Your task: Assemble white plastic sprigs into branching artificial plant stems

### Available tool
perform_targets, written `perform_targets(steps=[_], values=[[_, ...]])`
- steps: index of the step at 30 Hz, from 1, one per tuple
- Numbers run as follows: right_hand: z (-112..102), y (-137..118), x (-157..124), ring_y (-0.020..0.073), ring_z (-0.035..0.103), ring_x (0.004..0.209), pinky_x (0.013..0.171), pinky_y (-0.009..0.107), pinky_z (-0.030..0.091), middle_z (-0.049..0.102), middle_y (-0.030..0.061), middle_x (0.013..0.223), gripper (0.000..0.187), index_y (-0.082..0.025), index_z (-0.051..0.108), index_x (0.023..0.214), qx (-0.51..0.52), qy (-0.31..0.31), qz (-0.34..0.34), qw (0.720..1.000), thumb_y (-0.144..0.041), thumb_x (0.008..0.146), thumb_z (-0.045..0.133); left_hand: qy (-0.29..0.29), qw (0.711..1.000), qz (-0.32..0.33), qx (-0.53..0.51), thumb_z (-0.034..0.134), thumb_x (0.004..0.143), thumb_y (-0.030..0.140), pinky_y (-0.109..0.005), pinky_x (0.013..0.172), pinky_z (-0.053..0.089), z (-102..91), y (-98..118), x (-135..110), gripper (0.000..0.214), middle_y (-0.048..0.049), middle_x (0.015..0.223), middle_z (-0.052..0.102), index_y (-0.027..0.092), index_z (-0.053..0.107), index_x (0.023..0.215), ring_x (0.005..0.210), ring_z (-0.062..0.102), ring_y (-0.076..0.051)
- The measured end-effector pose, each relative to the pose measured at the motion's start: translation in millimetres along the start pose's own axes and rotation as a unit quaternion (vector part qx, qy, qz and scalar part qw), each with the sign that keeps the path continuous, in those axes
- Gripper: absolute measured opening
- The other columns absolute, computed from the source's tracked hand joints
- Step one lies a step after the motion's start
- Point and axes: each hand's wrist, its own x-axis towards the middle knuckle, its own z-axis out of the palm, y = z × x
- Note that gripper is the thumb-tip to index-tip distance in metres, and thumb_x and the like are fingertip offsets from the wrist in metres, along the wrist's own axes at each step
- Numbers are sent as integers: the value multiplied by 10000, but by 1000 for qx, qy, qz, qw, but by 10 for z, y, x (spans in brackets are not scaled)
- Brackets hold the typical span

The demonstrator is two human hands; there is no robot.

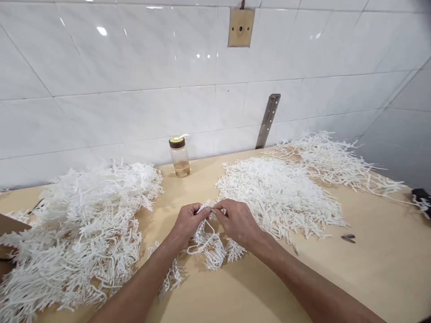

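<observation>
At the middle of the table, my left hand (pixel 191 220) pinches a white strand between thumb and fingers. My right hand (pixel 239 220) meets it fingertip to fingertip, closed on the same spot; the exact join is too small to make out. Below both hands hangs a bunch of thin white branching strands (pixel 213 253), with a looped white cord (pixel 198 250) among them. A loose heap of short white pieces (pixel 276 193) lies just beyond my right hand. To the left spreads a large pile of white tufted strands (pixel 90 224).
A bottle (pixel 180 159) with some yellowish liquid stands near the tiled wall. Small metal snips (pixel 348 238) lie at right. More white strands (pixel 333 157) fill the back right corner, beside a black object (pixel 420 197). A perforated metal strip (pixel 268 121) leans at the wall.
</observation>
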Motion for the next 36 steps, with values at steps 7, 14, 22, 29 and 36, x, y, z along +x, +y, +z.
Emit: perform_targets(steps=[7,14,22,29,36], values=[[35,33,-32,151,611,733,653,263,408,710,30,834,167,-181,676,813,-53,24,-45,997,-157,896,534,42,995,53,72,678,745,523,-211,460,258,62,-7,-5,387,54,535,442,163,571,653,471,350,-78],[88,64,-23,135,579,666,596,252,367,677,27,787,200,-174,636,777,-116,16,-32,993,-185,932,510,5,994,42,98,668,746,521,-212,457,267,57,44,-28,380,52,531,450,172,548,656,470,361,-84],[138,39,39,146,554,634,545,266,328,645,60,810,169,-156,621,818,-236,47,-55,969,-160,930,494,19,999,10,48,663,734,443,-207,443,240,61,18,9,324,63,513,399,185,493,638,461,339,-81],[198,91,71,143,556,654,615,259,379,633,25,728,156,-180,582,713,-146,96,-61,983,-134,854,536,31,998,44,27,674,700,439,-212,452,229,59,74,-43,345,67,519,352,183,469,594,490,293,-75],[-271,457,223,183,540,630,687,344,428,630,65,742,169,-194,560,720,-129,240,40,961,-266,865,514,22,999,37,-6,718,684,543,-221,440,185,29,66,-100,425,79,497,314,176,520,604,456,232,-61]])
